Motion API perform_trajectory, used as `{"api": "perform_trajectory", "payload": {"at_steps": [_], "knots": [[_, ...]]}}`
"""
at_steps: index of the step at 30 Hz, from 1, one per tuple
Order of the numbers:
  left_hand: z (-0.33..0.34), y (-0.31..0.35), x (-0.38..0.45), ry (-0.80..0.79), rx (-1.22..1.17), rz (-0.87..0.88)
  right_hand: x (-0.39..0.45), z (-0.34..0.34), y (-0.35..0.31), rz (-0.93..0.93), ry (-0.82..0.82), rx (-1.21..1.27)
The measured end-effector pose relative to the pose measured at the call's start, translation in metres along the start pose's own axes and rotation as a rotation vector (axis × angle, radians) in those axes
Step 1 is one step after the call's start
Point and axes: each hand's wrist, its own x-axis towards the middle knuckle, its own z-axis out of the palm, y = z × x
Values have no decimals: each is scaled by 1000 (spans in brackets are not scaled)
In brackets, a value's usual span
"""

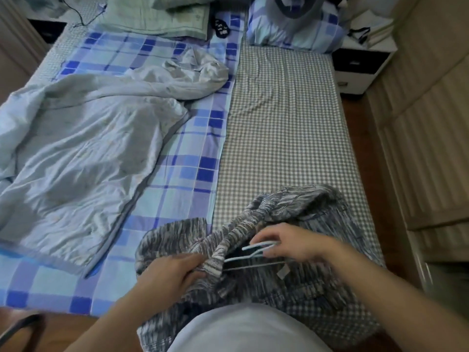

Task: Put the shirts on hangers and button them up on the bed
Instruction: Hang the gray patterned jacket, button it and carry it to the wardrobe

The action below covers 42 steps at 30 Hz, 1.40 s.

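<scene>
A grey and white streaked shirt [312,283] lies crumpled at the near edge of the bed [284,138]. My left hand [172,271] grips a bunched fold of the shirt near its opening. My right hand [291,243] holds a white wire hanger [256,255]. The hanger's left end reaches into the dark opening of the shirt, and its hook end is hidden under my fingers.
A pale grey quilt [83,148] is spread over the left half of the bed on a blue checked sheet [187,158]. Pillows [286,24] lie at the head. A nightstand [360,69] stands at the right, beside a wooden floor strip and wardrobe panels [416,148].
</scene>
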Motion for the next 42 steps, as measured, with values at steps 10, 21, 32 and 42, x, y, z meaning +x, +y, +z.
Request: {"api": "perform_trajectory", "payload": {"at_steps": [10,21,32,42], "knots": [[6,12,-36,11,-3,-115,74,-115,101,445,368,-497],[26,32,-77,115,-166,-503,115,-84,136,214,5,-458],[-11,-4,-25,10,-157,-233,17,-15,169,312,247,-672],[-170,37,52,265,-175,-27,-133,-123,-25,16,1386,-403]]}}
